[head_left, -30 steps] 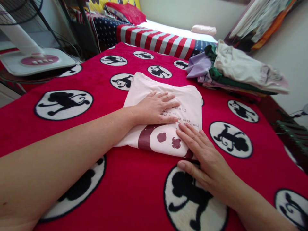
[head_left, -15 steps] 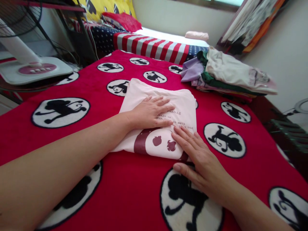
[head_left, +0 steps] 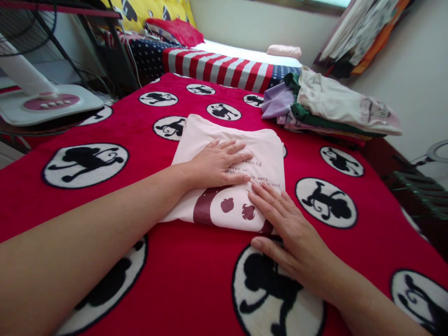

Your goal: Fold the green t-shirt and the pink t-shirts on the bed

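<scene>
A pale pink folded garment (head_left: 261, 149) is lying flat on a red blanket (head_left: 189, 275), directly in front of the wearer. Its printed lettering is standing upside down to the wearer, the lines running roughly left to right, and a dark red band with two motifs is showing along the near edge. Its outline is appearing close to square, so the long axis cannot be determined. The garment is lying beneath the left hand (head_left: 219, 163), which is resting palm down near its centre, fingers extended, slightly spread and pointing right, grasping nothing. The right hand (head_left: 287, 221) is lying across the near right corner, fingers straight and close together on the print, thumb standing apart beyond the near edge; it is likewise gripping nothing. The blanket is displaying black monkey figures in white rounds. A stack of clothes (head_left: 336, 102) is sitting at the far right, and a white fan (head_left: 42, 95) is standing at the left. Beyond, a stars-and-stripes cover (head_left: 217, 67) is hanging along a second bed, a red pillow (head_left: 178, 31) is lying at its left end, and garments (head_left: 367, 39) are hanging at upper right.
</scene>
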A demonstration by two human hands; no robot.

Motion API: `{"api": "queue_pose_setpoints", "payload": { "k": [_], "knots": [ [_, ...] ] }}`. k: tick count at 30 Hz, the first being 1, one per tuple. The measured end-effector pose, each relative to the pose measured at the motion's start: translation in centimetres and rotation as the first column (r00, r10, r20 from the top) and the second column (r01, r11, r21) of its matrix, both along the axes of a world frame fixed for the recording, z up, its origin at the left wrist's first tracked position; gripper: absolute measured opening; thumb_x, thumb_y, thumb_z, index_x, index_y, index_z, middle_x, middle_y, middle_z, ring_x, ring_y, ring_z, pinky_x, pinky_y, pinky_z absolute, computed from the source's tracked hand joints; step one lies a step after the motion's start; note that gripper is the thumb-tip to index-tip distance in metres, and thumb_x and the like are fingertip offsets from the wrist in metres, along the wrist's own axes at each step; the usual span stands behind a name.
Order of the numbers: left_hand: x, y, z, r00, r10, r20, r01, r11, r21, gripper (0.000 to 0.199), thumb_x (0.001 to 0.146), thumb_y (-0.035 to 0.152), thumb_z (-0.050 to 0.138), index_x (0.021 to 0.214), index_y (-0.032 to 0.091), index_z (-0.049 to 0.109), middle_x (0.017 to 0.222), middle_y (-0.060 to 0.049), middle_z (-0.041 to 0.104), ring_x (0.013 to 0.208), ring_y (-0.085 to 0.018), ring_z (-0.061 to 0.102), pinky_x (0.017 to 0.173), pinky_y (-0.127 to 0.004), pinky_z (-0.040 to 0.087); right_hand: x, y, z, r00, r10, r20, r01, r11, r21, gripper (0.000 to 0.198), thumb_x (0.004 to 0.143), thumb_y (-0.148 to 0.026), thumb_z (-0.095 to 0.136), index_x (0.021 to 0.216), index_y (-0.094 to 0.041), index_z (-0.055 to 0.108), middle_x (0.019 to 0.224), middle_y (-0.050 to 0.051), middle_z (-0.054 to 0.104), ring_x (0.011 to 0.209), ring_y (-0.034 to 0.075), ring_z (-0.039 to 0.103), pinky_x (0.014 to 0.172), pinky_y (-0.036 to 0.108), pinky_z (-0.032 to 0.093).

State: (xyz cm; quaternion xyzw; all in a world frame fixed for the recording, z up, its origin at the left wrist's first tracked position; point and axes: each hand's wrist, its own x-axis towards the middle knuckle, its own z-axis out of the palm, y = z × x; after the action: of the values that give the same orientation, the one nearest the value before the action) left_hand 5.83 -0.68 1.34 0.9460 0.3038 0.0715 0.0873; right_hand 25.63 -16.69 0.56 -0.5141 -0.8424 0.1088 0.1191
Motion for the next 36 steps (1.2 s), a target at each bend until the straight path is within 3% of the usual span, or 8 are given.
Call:
{"api": "queue_pose_setpoints", "payload": {
  "k": [36],
  "knots": [
    [0.02, 0.18, -0.3, 1.0, -0.002, -0.003, 0.002, 1.0, 0.015, 0.068, 0.092, 0.066, 0.037, 0.149, 0.031, 0.034, 0.161, -0.002, 0.021, 0.148, -0.028, 0.016, 0.119, -0.048, 0.009, 0.1, -0.11, -0.14, 1.0, -0.005, 0.0, 0.005, 1.0, 0.014, 0.064, 0.094, -0.047, 0.049, 0.151, -0.025, 0.029, 0.16, 0.004, 0.025, 0.149, 0.022, 0.015, 0.12, 0.051, 0.018]
  ]
}}
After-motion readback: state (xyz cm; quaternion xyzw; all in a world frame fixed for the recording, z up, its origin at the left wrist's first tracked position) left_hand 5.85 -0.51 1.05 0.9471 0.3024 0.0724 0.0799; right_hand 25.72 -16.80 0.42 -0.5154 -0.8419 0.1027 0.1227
